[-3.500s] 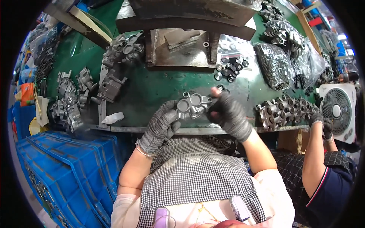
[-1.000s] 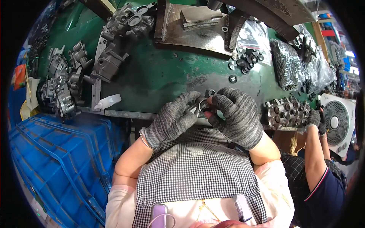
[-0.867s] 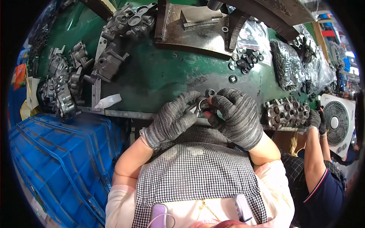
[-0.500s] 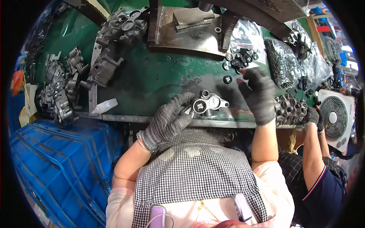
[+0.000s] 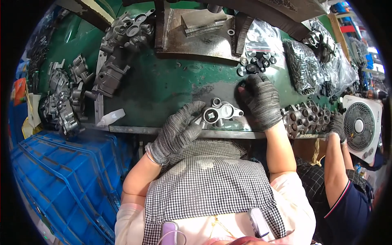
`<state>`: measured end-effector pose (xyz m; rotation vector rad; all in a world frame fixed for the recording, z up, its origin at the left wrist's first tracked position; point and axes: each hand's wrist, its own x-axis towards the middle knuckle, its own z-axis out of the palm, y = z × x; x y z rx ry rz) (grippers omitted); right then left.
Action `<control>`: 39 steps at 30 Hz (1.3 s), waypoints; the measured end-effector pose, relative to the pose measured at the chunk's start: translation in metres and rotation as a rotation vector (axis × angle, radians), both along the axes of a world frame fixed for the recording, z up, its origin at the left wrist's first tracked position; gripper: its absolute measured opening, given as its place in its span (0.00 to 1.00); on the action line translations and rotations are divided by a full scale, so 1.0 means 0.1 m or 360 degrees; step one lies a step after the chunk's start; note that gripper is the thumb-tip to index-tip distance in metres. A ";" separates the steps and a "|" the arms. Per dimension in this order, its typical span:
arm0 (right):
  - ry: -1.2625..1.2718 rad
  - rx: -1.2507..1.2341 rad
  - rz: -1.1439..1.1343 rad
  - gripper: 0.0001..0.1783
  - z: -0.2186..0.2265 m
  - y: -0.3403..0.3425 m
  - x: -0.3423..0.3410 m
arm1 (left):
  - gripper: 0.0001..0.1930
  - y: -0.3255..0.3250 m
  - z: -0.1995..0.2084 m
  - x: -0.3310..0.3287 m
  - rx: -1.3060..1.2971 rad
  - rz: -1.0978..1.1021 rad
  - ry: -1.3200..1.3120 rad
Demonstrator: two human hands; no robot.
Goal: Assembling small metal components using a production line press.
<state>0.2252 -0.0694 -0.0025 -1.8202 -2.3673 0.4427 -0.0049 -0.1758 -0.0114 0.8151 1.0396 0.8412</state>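
My left hand [image 5: 179, 130], in a grey knit glove, grips the left end of a cast metal housing [image 5: 223, 111] near the bench's front edge. A black round cap with a white mark [image 5: 211, 116] sits in its left round opening; the right opening shows bare metal. To the right of the housing, my gloved right hand [image 5: 262, 102] is lowered to the bench, bare fingertips closed around a loose black cap that they mostly hide. Just beyond those fingers lies a cluster of black and silvery caps [image 5: 257, 64].
A steel fixture [image 5: 200, 41] stands at the back. Metal housings [image 5: 63, 100] are piled at left, near a small white bottle [image 5: 112, 117]; more castings [image 5: 306, 118] stand at right. Beyond are a co-worker's gloved hand [image 5: 337, 124] and a fan [image 5: 359, 125]. A blue crate [image 5: 61, 163] sits lower left.
My right hand has moved left and down onto the single loose cap, its fingers closing around it. The left hand still holds the housing, shifted only slightly.
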 end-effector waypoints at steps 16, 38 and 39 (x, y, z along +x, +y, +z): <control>0.0286 0.0026 0.0025 0.18 -0.01 -0.07 -0.01 | 0.26 -0.06 -0.13 -0.02 0.0163 0.0006 0.0020; 0.0385 -0.0067 0.0601 0.17 0.62 -0.34 -0.25 | 0.28 -0.04 -0.13 -0.03 0.0133 -0.0035 0.0121; 0.0371 -0.0032 0.0611 0.17 0.62 -0.34 -0.26 | 0.28 -0.04 -0.12 -0.03 0.0132 -0.0040 0.0113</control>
